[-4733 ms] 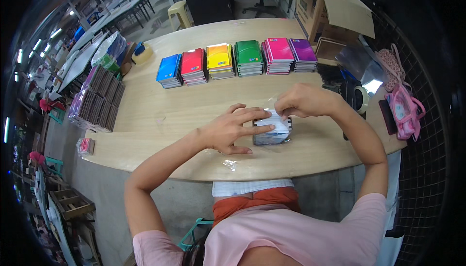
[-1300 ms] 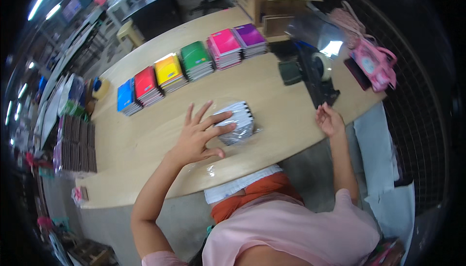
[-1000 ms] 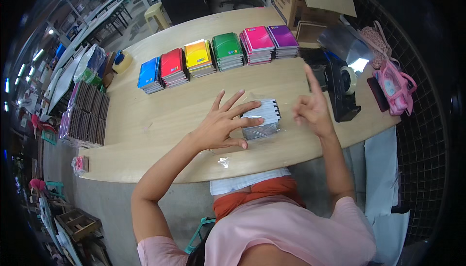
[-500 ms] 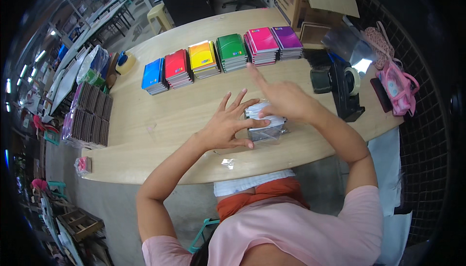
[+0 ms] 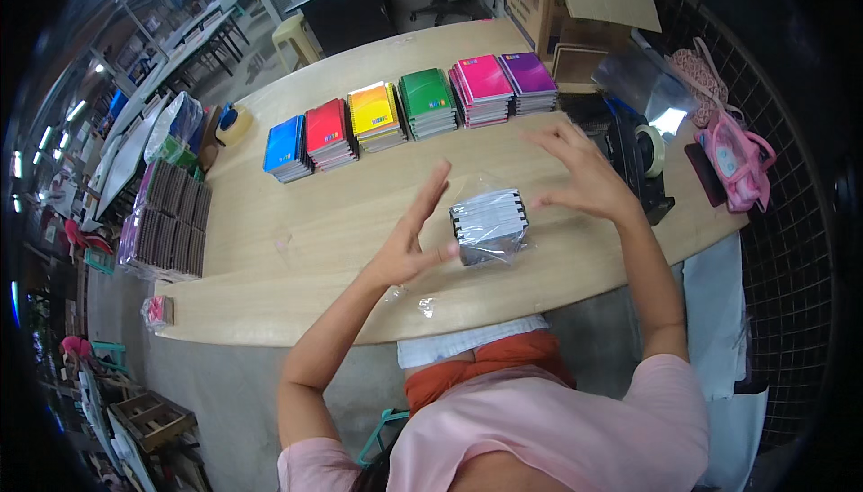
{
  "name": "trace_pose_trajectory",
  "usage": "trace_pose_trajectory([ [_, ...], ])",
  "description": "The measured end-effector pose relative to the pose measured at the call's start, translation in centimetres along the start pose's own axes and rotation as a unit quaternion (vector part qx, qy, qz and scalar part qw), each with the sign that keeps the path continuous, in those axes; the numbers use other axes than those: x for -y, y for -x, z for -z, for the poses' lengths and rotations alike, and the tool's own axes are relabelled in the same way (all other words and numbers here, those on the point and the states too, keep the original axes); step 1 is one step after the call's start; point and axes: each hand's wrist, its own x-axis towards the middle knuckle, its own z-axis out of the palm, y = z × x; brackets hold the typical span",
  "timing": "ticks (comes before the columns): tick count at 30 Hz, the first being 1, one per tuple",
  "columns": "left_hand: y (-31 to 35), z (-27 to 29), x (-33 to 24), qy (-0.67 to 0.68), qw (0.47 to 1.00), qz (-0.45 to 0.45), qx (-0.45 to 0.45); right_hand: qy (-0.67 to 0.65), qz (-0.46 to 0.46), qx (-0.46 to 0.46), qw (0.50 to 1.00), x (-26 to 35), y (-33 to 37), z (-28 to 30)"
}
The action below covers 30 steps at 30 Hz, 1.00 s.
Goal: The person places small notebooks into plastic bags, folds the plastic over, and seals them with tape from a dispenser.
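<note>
In front of me a small stack of spiral notebooks (image 5: pixel 490 221) stands on edge in a clear plastic bag (image 5: pixel 493 254), its bound edges and pale pages facing up. My left hand (image 5: pixel 415 239) is at its left side, fingers apart, the thumb close to or touching the wrapped stack. To the right, my right hand (image 5: pixel 580 173) hovers off the stack with its fingers spread, a little blurred and holding nothing. Beyond lies a row of notebook piles: blue (image 5: pixel 288 141), red (image 5: pixel 328 128), yellow (image 5: pixel 374 113), green (image 5: pixel 426 97), pink (image 5: pixel 484 83) and purple (image 5: pixel 529 79).
A black tape dispenser (image 5: pixel 636 168) stands at right, near a pink pouch (image 5: pixel 735 159) and an open cardboard box (image 5: pixel 575 11). At left are wrapped notebook stacks (image 5: pixel 166 222), a tape roll (image 5: pixel 235 125) and a small pink packet (image 5: pixel 158 312). Plastic scraps (image 5: pixel 426 307) lie near the front edge.
Both hands have come away from the top of the wrapped stack. My right hand moved right and its fingers opened; my left drew slightly left. The notebooks' edges now show.
</note>
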Motion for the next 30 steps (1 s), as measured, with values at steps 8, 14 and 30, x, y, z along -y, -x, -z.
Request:
trace_pose_trajectory([
  [8, -7.4, -0.9, -0.2, 0.077, 0.981, 0.175, 0.020, -0.245, 0.233, -0.216, 0.916, 3.6, 4.5, -6.4],
  [14, -7.1, -0.1, -3.3, 0.058, 0.985, 0.134, -0.093, -0.451, 0.126, -0.280, 0.838, 5.5, 5.0, -2.3],
  [30, -0.4, -2.9, -4.4, -0.112, 0.980, -0.043, -0.157, -0.209, 0.077, -0.162, 0.961, 4.5, 4.8, -6.1],
])
